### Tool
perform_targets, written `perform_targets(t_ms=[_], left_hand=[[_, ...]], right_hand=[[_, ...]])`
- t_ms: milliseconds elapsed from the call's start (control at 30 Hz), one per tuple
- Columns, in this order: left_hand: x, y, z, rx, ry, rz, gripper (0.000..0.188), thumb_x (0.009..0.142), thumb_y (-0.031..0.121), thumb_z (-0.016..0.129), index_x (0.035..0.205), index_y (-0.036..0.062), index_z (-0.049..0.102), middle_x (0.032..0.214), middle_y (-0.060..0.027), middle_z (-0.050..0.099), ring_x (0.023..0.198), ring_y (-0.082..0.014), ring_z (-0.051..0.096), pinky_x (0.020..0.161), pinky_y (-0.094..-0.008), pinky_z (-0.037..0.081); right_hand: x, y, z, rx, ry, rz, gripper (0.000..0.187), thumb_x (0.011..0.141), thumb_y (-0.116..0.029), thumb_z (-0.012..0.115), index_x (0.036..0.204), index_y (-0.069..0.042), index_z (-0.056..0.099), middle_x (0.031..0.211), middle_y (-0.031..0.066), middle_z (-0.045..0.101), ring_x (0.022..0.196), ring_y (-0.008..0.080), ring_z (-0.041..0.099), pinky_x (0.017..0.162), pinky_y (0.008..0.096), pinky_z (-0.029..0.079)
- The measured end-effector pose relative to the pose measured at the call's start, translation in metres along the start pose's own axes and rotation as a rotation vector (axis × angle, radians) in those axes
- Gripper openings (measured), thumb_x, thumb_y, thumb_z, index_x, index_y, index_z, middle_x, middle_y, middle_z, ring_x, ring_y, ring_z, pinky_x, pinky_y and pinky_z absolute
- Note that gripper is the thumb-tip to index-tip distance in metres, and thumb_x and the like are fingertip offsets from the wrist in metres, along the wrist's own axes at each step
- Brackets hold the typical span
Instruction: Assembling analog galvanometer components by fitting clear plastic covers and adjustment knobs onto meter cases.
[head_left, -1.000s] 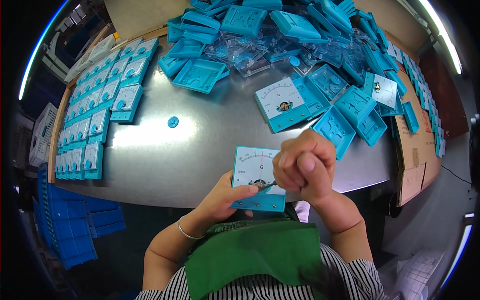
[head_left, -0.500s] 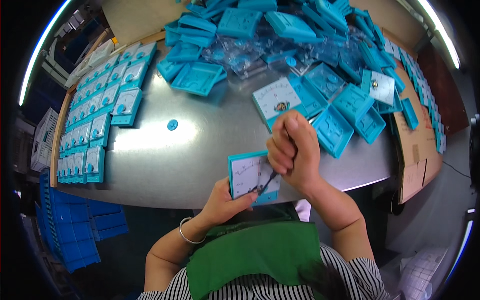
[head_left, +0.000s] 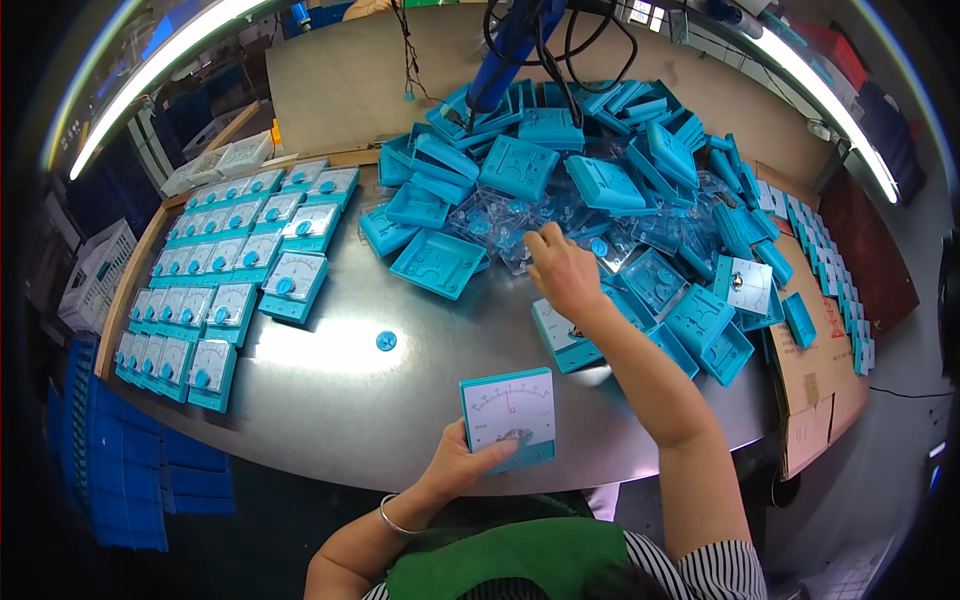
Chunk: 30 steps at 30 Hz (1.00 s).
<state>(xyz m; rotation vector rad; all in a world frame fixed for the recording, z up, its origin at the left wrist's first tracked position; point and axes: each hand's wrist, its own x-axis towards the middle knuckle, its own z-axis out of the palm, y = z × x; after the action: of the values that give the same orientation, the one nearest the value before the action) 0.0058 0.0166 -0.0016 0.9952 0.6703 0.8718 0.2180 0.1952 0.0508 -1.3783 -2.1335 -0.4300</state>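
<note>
My left hand [head_left: 470, 460] holds a teal-cased analog meter [head_left: 508, 410] with a white dial, the thumb pressed on the metal movement near its lower edge. Farther off, my right hand [head_left: 562, 272] reaches to the edge of a heap of clear plastic covers [head_left: 490, 222]. Its fingers are bent; what they grip, if anything, is hidden, and the screwdriver does not show. Below the right wrist, partly behind the forearm, lies another meter with a bare dial [head_left: 556, 325]. A small round teal knob [head_left: 386, 341] rests alone on the metal table [head_left: 340, 400].
Rows of covered meters [head_left: 215, 255] line the table's left side. Teal cases [head_left: 520, 165] are piled at the back, more lie open [head_left: 700, 315] at right. A blue arm with cables [head_left: 515, 55] hangs over the pile. Cardboard [head_left: 815, 400] and more meters [head_left: 825, 250] lie far right.
My right hand has left the held meter, where it worked a screwdriver, and moved away to the clear covers. The left hand still holds the meter. The view has tilted up.
</note>
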Motion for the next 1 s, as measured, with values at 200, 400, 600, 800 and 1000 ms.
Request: perform_targets(t_ms=[200, 400, 600, 800, 1000], left_hand=[[-0.003, 0.0, -0.005, -0.035, 0.006, -0.006, 0.039, 0.081, 0.012, 0.07, 0.115, -0.0007, 0.054, 0.102, -0.0114, 0.061, 0.084, -0.021, 0.064, 0.06, -0.0343, 0.059], [-0.015, 0.008, -0.01, -0.371, 0.177, 0.204, 0.037, 0.081, 0.014, 0.067, 0.112, 0.0002, 0.054, 0.099, -0.0099, 0.062, 0.081, -0.0214, 0.064, 0.058, -0.0349, 0.056], [-0.013, 0.022, -0.008, -0.33, 0.309, 0.383, 0.033, 0.086, 0.017, 0.059, 0.113, 0.0024, 0.05, 0.097, -0.0109, 0.06, 0.077, -0.0216, 0.064, 0.051, -0.0329, 0.054], [-0.024, 0.021, -0.013, -0.275, 0.383, 0.371, 0.03, 0.086, 0.016, 0.058, 0.112, 0.0036, 0.051, 0.095, -0.0093, 0.06, 0.076, -0.0191, 0.063, 0.051, -0.032, 0.053], [-0.014, 0.018, -0.006, -0.288, 0.379, 0.307, 0.029, 0.087, 0.015, 0.059, 0.112, 0.0039, 0.052, 0.096, -0.0078, 0.06, 0.078, -0.0179, 0.063, 0.052, -0.0321, 0.053]], right_hand=[[-0.002, -0.004, -0.006, 0.109, 0.066, -0.134, 0.016, 0.073, -0.009, 0.068, 0.084, -0.007, 0.057, 0.089, 0.0109, 0.055, 0.074, 0.0292, 0.062, 0.059, 0.037, 0.05], [-0.04, -0.044, -0.101, 0.579, -0.258, 0.105, 0.025, 0.079, -0.008, 0.062, 0.104, -0.008, 0.064, 0.087, 0.0119, 0.062, 0.075, 0.0301, 0.06, 0.062, 0.0364, 0.049], [-0.054, -0.056, -0.093, 0.559, -0.781, -0.339, 0.027, 0.079, -0.012, 0.059, 0.105, -0.007, 0.065, 0.086, 0.0114, 0.06, 0.079, 0.03, 0.06, 0.066, 0.0401, 0.049], [-0.12, -0.069, -0.095, 0.463, -0.41, -0.013, 0.039, 0.077, -0.024, 0.07, 0.112, -0.009, 0.061, 0.112, 0.0147, 0.058, 0.083, 0.0313, 0.063, 0.068, 0.0384, 0.052], [-0.161, -0.071, -0.088, 0.306, -0.405, 0.135, 0.055, 0.073, -0.032, 0.074, 0.122, -0.013, 0.058, 0.137, 0.0255, 0.039, 0.085, 0.0328, 0.065, 0.069, 0.0381, 0.053]])
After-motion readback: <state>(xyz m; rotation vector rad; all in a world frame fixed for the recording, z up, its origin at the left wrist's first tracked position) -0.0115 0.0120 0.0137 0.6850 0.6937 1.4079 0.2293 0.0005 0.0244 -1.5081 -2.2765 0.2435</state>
